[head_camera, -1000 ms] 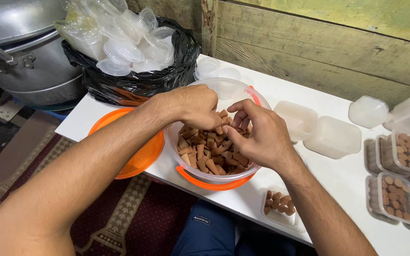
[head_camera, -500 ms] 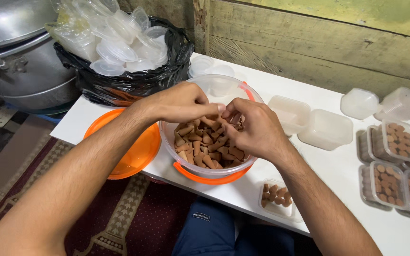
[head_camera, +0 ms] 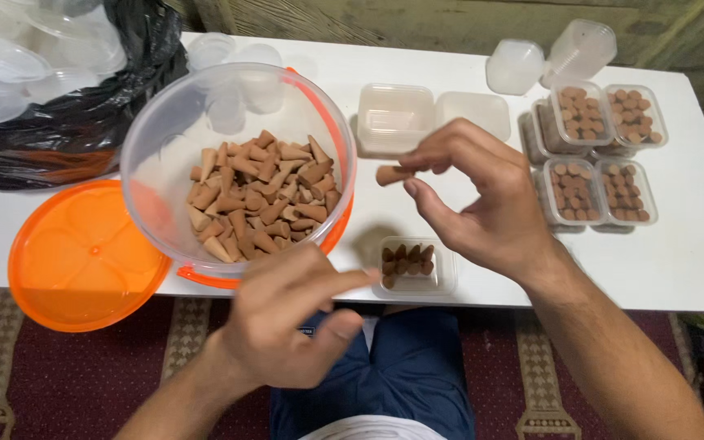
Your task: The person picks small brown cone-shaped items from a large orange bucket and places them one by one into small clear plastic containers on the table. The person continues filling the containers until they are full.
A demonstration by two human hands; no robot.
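A clear round tub (head_camera: 165, 138) with an orange rim holds many small brown cones (head_camera: 262, 204). My right hand (head_camera: 474, 204) hovers right of the tub and pinches one brown cone (head_camera: 390, 174) between thumb and fingertips. Below it stands a small clear tray (head_camera: 414, 267) with several cones upright in it, at the table's near edge. My left hand (head_camera: 291, 322) hangs in front of the tub, below the table's edge, index finger stretched toward that tray; I cannot make out anything in it.
An orange lid (head_camera: 75, 253) lies left of the tub. Filled cone trays (head_camera: 600, 155) sit at the right, empty clear trays (head_camera: 397, 114) behind. A black bag (head_camera: 83, 122) of clear containers is at the far left. White table (head_camera: 678, 253), patterned rug below.
Both hands have come out of the tub. My right hand moved right with one cone. My left hand dropped toward me. The view tilted down, closer over the table.
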